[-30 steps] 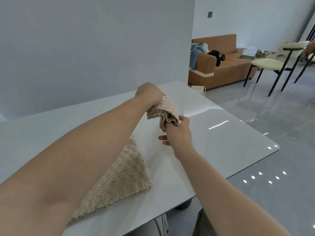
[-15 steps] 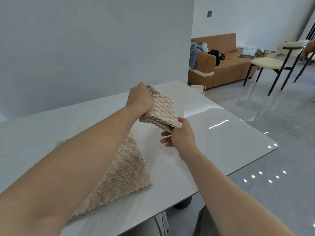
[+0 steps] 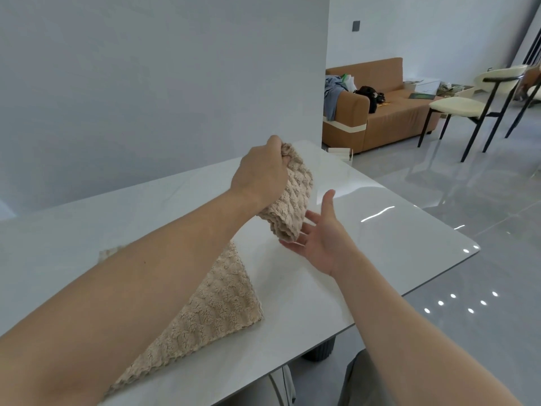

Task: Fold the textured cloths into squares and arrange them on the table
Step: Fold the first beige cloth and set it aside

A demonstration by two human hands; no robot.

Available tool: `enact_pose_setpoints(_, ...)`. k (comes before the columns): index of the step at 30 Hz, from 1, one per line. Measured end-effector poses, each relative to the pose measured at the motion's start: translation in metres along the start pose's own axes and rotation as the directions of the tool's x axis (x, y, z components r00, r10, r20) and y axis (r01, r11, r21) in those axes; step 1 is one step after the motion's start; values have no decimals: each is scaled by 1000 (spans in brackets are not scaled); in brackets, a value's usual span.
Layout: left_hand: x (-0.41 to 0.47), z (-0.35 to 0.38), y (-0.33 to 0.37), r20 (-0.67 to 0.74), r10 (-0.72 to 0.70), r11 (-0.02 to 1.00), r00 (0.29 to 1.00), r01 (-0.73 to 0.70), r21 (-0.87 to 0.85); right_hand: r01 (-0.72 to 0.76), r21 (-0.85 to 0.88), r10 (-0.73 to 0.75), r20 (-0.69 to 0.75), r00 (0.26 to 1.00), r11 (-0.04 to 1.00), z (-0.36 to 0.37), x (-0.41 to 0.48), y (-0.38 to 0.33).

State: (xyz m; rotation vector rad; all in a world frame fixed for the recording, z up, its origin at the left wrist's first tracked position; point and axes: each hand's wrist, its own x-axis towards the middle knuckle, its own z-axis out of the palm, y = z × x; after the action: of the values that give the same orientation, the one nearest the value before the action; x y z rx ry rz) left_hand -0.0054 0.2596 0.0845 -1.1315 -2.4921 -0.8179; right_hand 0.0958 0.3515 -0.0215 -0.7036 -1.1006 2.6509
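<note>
Background, left: plain grey wall (image 3: 146, 83). A farther white wall carries a dark switch plate (image 3: 356, 25). Against it stands a tan sofa (image 3: 389, 118) with a cream band near the base of its arm; a blue-grey garment (image 3: 332, 95) hangs over that arm, and a black bag (image 3: 367, 93) sits on the seat just beside it. Right: a cream chair (image 3: 456, 105) on black legs. The glossy grey floor (image 3: 468, 200) reflects small points of light (image 3: 453, 295).
</note>
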Motion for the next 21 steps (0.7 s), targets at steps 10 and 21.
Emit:
enact_pose_setpoints(10, -19, 21, 10, -9, 18, 998, 1000, -19, -62, 115, -151, -154, -275, 949, 982, 4, 5, -9)
enact_pose_setpoints(21, -31, 28, -20, -46, -195, 924, 980, 168, -344, 303, -660, -591, -265, 762, 687, 0, 5, -14)
